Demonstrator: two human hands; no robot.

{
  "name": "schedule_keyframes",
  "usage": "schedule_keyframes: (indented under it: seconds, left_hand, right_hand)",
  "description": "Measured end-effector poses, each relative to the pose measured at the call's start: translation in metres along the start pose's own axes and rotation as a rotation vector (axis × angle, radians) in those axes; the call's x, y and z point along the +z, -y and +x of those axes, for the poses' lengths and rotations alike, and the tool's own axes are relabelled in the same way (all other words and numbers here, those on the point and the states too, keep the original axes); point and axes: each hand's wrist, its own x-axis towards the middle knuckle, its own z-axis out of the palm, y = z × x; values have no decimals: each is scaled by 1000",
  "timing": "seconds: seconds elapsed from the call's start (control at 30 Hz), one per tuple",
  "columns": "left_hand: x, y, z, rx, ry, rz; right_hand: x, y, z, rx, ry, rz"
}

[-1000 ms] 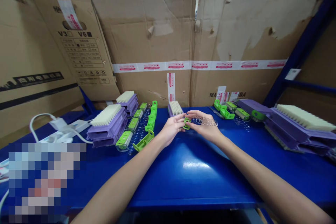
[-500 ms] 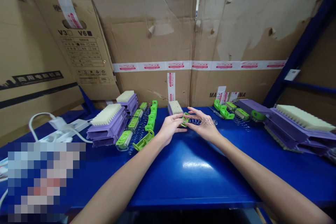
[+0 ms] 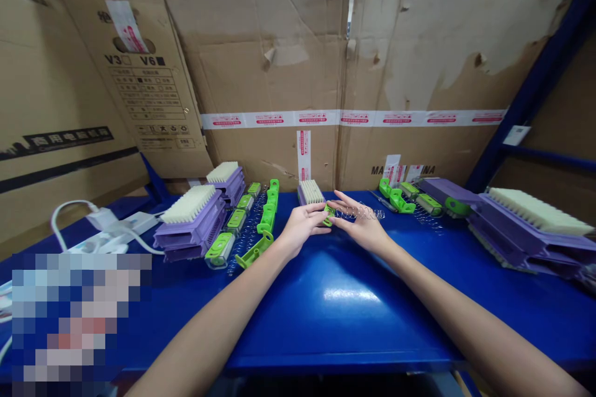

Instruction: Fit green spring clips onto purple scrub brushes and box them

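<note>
Head: L hand (image 3: 300,228) 1 grn pc (image 3: 329,212), R hand (image 3: 367,232) 1 spring (image 3: 361,213).

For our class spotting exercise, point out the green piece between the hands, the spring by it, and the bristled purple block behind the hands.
Green piece (image 3: 329,214): head view, on its visible face.
Spring (image 3: 359,213): head view, on its middle coils.
Purple block (image 3: 311,191): head view, on its cream bristles.

The left hand (image 3: 298,229) partly hides the green piece (image 3: 329,213).
</note>
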Motion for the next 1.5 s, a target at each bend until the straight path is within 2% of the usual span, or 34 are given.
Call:
schedule_keyframes:
  seconds: [0.2, 0.5, 0.63, 0.87, 1.07, 1.23, 1.5]
  left_hand:
    - [1, -1, -1, 6, 7, -9]
    - [1, -5, -5, -52, 74, -9]
    - [2, -6, -6, -81, 30, 15]
    - [3, -5, -4, -34, -10, 57]
    - [3, 3, 1, 63, -38, 213]
    - [1, 5, 4, 105, -35, 294]
    - [-1, 4, 3, 69, -32, 299]
  right_hand:
    - [1, 4, 1, 80, 9, 164]
    - [3, 15, -1, 86, 54, 248]
    - [3, 20, -2, 99, 51, 258]
    - [-2, 18, 0, -2, -31, 7]
    - [-6, 11, -1, -29, 119, -35]
    - [-9, 9, -3, -156, 119, -158]
    - [-11, 10, -2, -76, 108, -152]
